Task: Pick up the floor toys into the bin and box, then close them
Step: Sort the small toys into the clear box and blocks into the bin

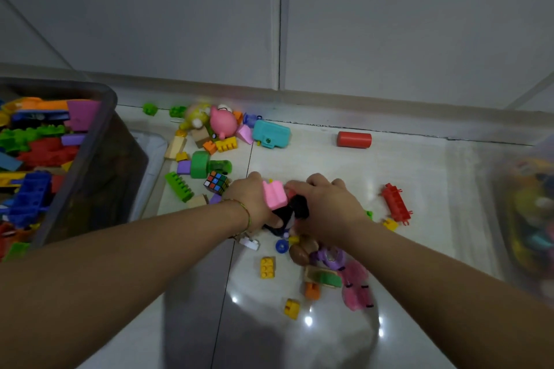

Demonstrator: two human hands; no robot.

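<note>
Both hands meet over the middle of the floor. My left hand (254, 198) grips a pink block (274, 194), thumb against a black toy (295, 209). My right hand (326, 207) is curled over the same black toy and small pieces beneath it; what it grips is hidden. Loose toys lie around: a Rubik's cube (217, 183), a green block (179, 186), a yellow brick (267, 267), a red connector piece (395, 202), a red cylinder (354, 139), a teal toy (271, 132) and a pink pig figure (223, 122).
A dark bin (99, 135) full of building blocks stands at the left, with a pale lid (151, 156) beside it. A clear box (527, 219) holding toys sits at the right edge. A wall and skirting run along the back.
</note>
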